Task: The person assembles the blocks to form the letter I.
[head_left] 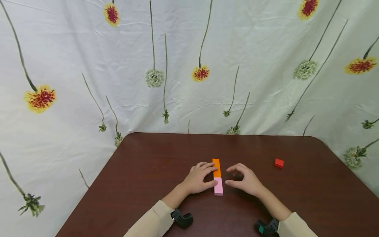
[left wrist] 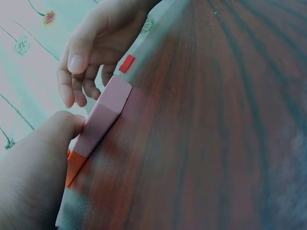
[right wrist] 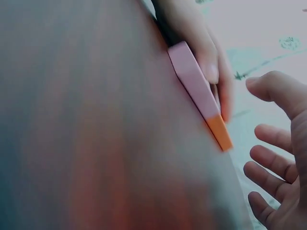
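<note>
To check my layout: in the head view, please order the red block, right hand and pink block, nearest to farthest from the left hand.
1. Pink block, touching the left hand.
2. Right hand, right of pink.
3. Red block, farthest right.

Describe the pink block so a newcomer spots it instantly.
On the dark brown table, find the left hand. Its thumb touches the pink block, set end to end with the orange block. Unlike that and the red block, it is pink, and lies lowest in the head view.
</note>
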